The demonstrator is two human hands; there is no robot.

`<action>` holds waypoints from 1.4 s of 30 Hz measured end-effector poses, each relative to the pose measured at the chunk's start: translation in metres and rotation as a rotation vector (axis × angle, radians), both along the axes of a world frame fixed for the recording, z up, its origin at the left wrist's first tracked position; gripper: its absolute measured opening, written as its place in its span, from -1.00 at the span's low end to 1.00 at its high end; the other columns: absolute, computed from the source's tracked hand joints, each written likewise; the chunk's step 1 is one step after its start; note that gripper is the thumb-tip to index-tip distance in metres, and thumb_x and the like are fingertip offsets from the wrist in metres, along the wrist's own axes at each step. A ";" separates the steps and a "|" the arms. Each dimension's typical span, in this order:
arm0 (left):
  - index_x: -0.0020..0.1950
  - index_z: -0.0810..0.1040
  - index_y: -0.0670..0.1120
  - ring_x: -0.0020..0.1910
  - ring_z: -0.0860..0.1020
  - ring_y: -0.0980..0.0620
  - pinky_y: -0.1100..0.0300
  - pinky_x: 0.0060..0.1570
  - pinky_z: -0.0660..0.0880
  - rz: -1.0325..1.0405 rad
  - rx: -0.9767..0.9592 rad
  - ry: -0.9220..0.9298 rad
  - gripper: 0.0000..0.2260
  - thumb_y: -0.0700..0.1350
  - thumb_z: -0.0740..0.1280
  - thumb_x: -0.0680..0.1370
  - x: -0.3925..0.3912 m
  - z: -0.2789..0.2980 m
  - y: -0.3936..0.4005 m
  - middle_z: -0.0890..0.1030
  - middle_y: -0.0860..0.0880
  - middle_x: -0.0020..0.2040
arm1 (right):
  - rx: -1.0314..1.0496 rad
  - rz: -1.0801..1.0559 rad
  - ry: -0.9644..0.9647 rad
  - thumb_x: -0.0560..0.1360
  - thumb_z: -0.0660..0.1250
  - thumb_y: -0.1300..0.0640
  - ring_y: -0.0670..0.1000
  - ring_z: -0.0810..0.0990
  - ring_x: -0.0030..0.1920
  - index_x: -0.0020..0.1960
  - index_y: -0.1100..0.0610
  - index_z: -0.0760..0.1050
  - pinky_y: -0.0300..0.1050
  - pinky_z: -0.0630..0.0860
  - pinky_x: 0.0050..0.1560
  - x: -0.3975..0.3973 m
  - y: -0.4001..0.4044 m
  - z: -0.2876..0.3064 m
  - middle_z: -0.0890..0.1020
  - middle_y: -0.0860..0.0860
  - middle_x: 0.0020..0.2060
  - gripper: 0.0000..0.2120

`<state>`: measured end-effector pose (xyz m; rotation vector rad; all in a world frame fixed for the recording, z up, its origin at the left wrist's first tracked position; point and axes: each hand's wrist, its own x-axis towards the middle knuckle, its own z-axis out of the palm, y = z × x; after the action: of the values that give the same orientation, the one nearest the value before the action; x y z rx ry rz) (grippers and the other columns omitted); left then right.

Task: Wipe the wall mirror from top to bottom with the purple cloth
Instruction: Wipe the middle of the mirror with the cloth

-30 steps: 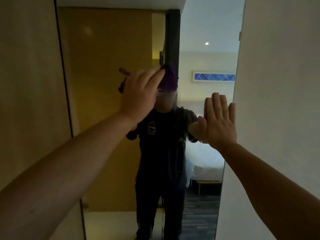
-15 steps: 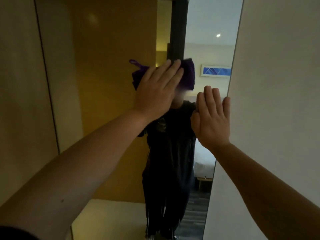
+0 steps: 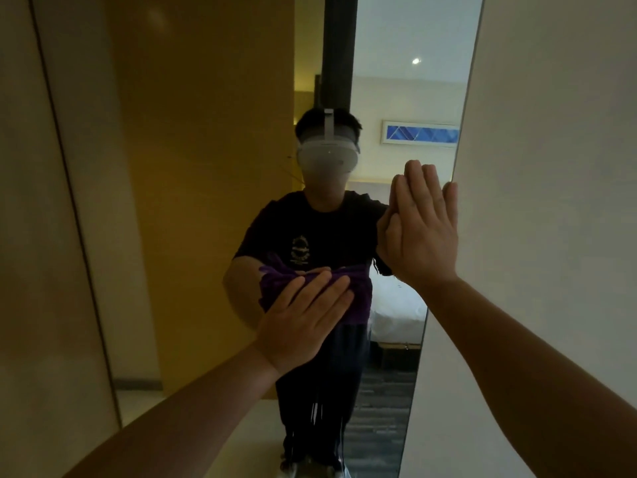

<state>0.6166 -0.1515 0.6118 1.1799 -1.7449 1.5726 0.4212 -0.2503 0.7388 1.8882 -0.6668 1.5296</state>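
Note:
A tall wall mirror (image 3: 206, 167) fills the middle of the view, from a dark seam on the left to a bright edge on the right. My left hand (image 3: 303, 322) lies flat on the purple cloth (image 3: 358, 288) and presses it against the glass at about mid height. The cloth is bunched, and most of it is hidden under my fingers. My right hand (image 3: 424, 229) rests flat with fingers together on the glass, beside the mirror's right edge, holding nothing. The mirror shows a person in dark clothes with a headset.
A pale wall (image 3: 551, 167) stands to the right of the mirror, and a beige panel (image 3: 27, 236) to the left. The reflection shows a yellow wooden door, a bed, a framed blue picture and a dark patterned floor.
My left hand has slid the purple cloth straight down the glass, from head height of the reflection to its waist. My right hand has stayed flat near the mirror's right edge.

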 end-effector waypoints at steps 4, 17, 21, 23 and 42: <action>0.44 0.44 -0.01 0.31 0.52 -0.09 -0.02 0.22 0.44 -0.024 0.046 0.024 -0.65 -0.16 0.15 0.66 -0.003 0.010 0.007 0.49 -0.02 0.42 | 0.075 0.005 0.061 0.68 -0.07 0.03 0.19 0.08 0.58 0.53 0.23 0.27 0.20 -0.07 0.57 -0.007 0.008 0.005 0.23 0.19 0.55 -0.50; 0.37 0.47 -0.16 0.21 0.46 -0.15 -0.06 0.17 0.43 -0.121 -0.158 0.166 -0.58 -0.18 0.43 0.53 -0.044 0.199 0.014 0.53 -0.14 0.32 | 0.384 -0.300 0.165 0.70 -0.06 -0.08 0.12 -0.28 0.56 0.61 0.16 -0.19 0.20 -0.17 0.56 -0.103 -0.034 0.001 -0.19 0.11 0.58 -0.40; 0.41 0.45 -0.14 0.25 0.48 -0.16 -0.05 0.25 0.41 -0.087 -0.210 0.163 -0.61 -0.14 0.34 0.58 -0.071 0.275 -0.002 0.52 -0.12 0.35 | 0.380 -0.300 0.167 0.69 -0.13 -0.11 0.10 -0.30 0.56 0.58 0.11 -0.27 0.19 -0.20 0.56 -0.102 -0.036 0.000 -0.26 0.06 0.55 -0.41; 0.42 0.44 -0.14 0.30 0.48 -0.18 -0.05 0.28 0.40 -0.044 -0.202 0.141 -0.59 -0.15 0.33 0.57 -0.082 0.300 -0.012 0.50 -0.13 0.37 | 0.387 -0.297 0.178 0.68 -0.15 -0.12 0.08 -0.34 0.56 0.58 0.09 -0.28 0.18 -0.21 0.56 -0.104 -0.039 -0.001 -0.27 0.05 0.56 -0.41; 0.55 0.26 -0.14 0.53 0.24 -0.21 -0.18 0.48 0.20 0.042 0.088 -0.083 -0.50 0.02 0.22 0.66 -0.095 0.056 -0.036 0.29 -0.16 0.54 | 0.245 -0.188 0.067 0.68 -0.09 -0.09 -0.01 -0.37 0.55 0.58 0.10 -0.23 0.16 -0.24 0.56 -0.098 -0.062 -0.011 -0.20 0.03 0.57 -0.42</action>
<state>0.5217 -0.1875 0.6673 1.2161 -1.8705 1.6044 0.3234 -0.3123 0.7281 1.9797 -1.0090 1.3088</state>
